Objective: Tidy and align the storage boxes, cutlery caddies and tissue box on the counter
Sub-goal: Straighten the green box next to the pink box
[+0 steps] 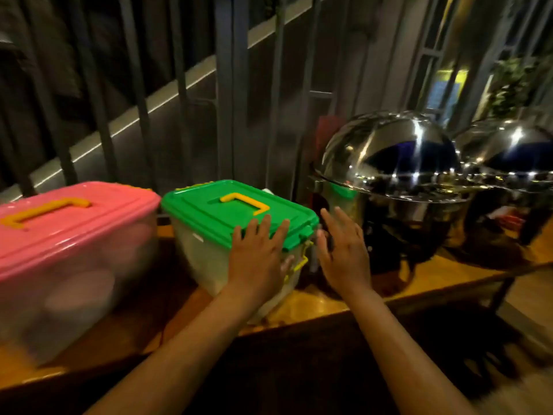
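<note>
Hands frame the green-lidded box (pixel 239 232) at the middle of the view; the left hand (pixel 258 259) lies flat with fingers spread on the lid's near right corner and down the clear front wall, pressing rather than gripping; the right hand (pixel 344 253) stands open, palm turned toward the box's right end at about three o'clock from it, just beside the yellow latch (pixel 300 260), and whether it touches cannot be told through the blur. That box sits skewed on the wooden desk (pixel 323 307), its near right corner turned toward the desk's front edge; the pink-lidded box (pixel 68 253) stands at nine o'clock from it, a narrow gap between them, its long side running a different line. Two domed steel chafing dishes (pixel 395 187) crowd the three o'clock side, close to the right hand. No cutlery caddy or tissue box shows in this view (a pale thing behind the green lid is too hidden to name). The step in hand looks like squaring the green-lidded box; the next move probably calls for a slide and a slight turn with both palms, bringing its front face into line with the pink one, with care that the right hand does not knock the nearer dome.
</note>
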